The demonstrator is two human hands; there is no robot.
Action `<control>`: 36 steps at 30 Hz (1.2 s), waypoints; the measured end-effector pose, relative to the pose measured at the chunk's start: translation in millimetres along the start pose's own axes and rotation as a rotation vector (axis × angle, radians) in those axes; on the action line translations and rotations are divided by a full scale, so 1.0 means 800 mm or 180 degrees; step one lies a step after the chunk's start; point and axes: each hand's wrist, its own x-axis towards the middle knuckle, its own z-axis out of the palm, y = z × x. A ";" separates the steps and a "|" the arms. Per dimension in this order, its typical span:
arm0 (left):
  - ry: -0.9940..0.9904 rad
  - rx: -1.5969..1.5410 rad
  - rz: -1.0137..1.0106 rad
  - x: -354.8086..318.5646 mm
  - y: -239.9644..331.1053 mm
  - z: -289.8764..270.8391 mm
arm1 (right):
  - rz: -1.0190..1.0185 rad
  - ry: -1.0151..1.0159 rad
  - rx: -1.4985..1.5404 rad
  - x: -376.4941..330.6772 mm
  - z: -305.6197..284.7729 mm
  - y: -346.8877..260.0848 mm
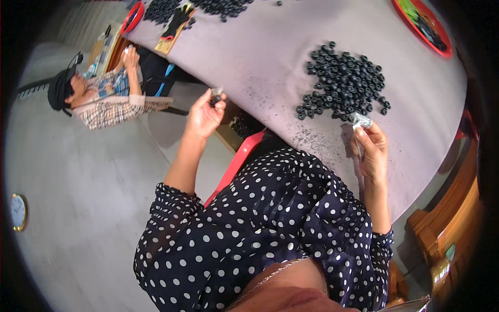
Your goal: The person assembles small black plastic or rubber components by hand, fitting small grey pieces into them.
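Note:
My left hand is raised beyond the table's near left edge. Its fingers pinch a small black round part, with a pale translucent bit at the fingertips. Over the table, my right hand grips a small silvery, see-through piece between thumb and fingers; its exact kind cannot be made out. Just beyond that hand lies a heap of small black round parts, many with a hole in the middle. The silvery piece overlaps the heap's near edge in the picture.
Dark crumbs are scattered on the grey tablecloth. Red trays stand at the far right and far left. More black parts lie far off, near a black glove. Another person sits left; a wooden chair stands right.

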 end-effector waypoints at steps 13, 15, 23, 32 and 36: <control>0.2163 0.3257 0.2134 0.041 -0.004 -0.114 | -0.0029 0.0045 -0.0059 0.003 0.002 0.007; 0.1531 0.3236 0.2396 0.033 -0.010 -0.015 | -0.0025 -0.0068 -0.0040 0.004 -0.002 0.009; -0.1266 0.5153 0.2413 0.054 -0.107 0.140 | -0.0018 -0.0050 0.0035 0.002 0.003 -0.001; -0.1646 0.5826 0.2046 0.056 -0.116 0.170 | 0.0044 -0.0163 0.0089 -0.001 -0.002 0.004; -0.1290 0.3710 0.0658 0.057 -0.114 0.162 | 0.0036 -0.0201 -0.0005 -0.001 -0.003 0.003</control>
